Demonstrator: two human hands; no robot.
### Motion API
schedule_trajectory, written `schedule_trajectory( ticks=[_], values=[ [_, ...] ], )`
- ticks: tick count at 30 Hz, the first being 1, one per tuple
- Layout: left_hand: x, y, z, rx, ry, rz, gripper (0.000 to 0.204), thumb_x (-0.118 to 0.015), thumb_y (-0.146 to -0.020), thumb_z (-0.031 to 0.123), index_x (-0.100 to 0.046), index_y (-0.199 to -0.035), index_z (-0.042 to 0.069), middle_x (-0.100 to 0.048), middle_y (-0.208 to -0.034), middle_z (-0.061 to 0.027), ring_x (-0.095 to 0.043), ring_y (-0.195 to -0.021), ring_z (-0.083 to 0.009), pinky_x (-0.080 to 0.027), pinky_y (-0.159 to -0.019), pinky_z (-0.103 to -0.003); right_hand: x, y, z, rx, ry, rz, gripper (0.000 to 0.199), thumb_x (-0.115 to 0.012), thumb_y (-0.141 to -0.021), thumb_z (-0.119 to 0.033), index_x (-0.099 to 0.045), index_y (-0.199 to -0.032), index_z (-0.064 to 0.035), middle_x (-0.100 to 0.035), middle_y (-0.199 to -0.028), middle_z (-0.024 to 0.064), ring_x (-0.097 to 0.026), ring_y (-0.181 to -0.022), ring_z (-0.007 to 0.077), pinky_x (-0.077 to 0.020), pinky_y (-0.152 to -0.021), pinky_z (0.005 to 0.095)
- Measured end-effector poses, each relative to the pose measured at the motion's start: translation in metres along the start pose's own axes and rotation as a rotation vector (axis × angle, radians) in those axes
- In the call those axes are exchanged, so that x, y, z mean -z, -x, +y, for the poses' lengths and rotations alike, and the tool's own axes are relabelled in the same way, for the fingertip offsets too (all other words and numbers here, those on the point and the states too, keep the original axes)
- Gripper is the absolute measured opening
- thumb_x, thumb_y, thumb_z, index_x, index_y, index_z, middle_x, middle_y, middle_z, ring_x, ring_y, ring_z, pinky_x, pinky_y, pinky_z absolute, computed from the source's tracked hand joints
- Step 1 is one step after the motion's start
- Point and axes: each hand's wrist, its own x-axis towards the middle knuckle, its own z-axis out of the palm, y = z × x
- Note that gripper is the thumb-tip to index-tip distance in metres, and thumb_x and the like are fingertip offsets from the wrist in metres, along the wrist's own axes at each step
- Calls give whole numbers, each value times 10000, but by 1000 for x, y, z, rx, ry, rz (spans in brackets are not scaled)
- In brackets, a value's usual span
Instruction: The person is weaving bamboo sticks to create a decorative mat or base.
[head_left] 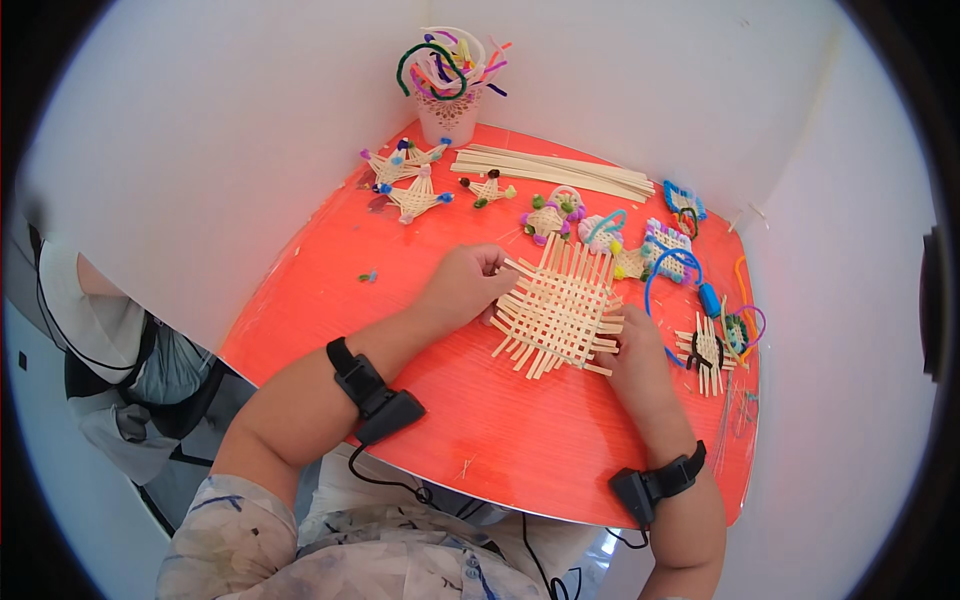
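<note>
A square woven mat [560, 312] of pale flat strips is held up above the red table, tilted, with loose strip ends sticking out on all sides. My left hand [473, 282] is closed on its left edge, the thumb and forefinger pinching near a strip end at the upper left corner. At the lower right edge, my right hand [637, 362] grips the mat, its fingers partly hidden behind the strips. Just past the mat's far edge lie small woven pieces trimmed with coloured pipe cleaners, among them a white and pink one [598, 232].
On the red table [400, 350], a pot [447, 120] of pipe cleaners stands at the back. Flat pale strips [550, 170] lie beside it. Woven stars [417, 195] sit at the back left. A small dark-trimmed weave [708, 348] and a blue pipe cleaner [648, 285] are right. White walls flank the table.
</note>
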Motion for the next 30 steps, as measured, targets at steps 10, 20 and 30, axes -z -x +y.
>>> schedule_trajectory(
  ticks=[10, 20, 30],
  values=[
    [-2, 0, -5, -16, -22, 17, 110, -579, -918, 130, -573, -880, 27, -594, -700, -15, -508, -472, -54, -411, -393, -205, 2, -3, -7, -365, -5, 194, 103, -643, -809, -4, -586, -895, 1, -567, -750, 119, -575, -690, 236, -458, -615, 347],
    [-4, 3, -1, 0, -159, -1, 170, -610, -901, 161, -611, -847, 0, -581, -609, -27, -508, -408, -70, -385, -372, -225, 7, -4, 5, -373, -317, 366, 55, -558, -925, -38, -574, -939, 13, -556, -740, 32, -494, -658, 82, -420, -588, 254],
    [-3, 1, 4, 60, -149, -10, 237, -592, -927, 228, -596, -850, 5, -591, -616, -30, -516, -411, -71, -392, -364, -210, 10, -4, 2, -423, -271, 323, 50, -576, -902, -28, -581, -926, 15, -554, -746, 43, -501, -642, 99, -428, -591, 259]
  ],
)
